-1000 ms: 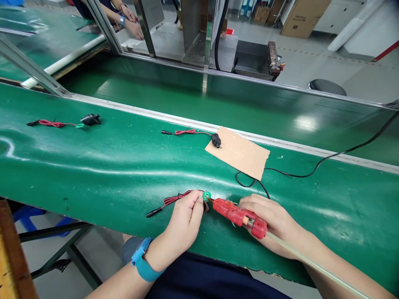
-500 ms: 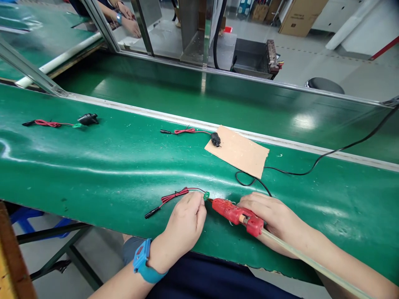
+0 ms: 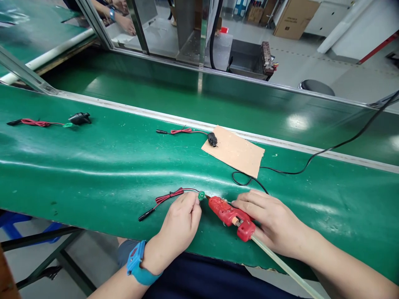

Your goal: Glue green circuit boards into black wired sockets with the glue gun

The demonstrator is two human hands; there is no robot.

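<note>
My right hand (image 3: pixel 274 222) grips a red glue gun (image 3: pixel 230 216) with a clear glue stick (image 3: pixel 280 261) trailing out behind it. The gun's nozzle points left at a small green part (image 3: pixel 201 195). My left hand (image 3: pixel 182 224) pinches that green part against the green conveyor belt (image 3: pixel 93 166). A red and black wire (image 3: pixel 165 199) runs left from the part to a black tip. A blue wrist strap (image 3: pixel 137 259) sits on my left wrist.
A brown cardboard sheet (image 3: pixel 235 151) lies beyond my hands with a second wired black piece (image 3: pixel 213 140) at its corner. A third wired piece (image 3: pixel 77 119) lies far left. The gun's black cord (image 3: pixel 327 151) runs right. Another person's hands (image 3: pixel 124 23) work at the far bench.
The wired pieces on the belt have drifted left. My hands keep the same hold on the green part and the glue gun, shifting slightly left in view.
</note>
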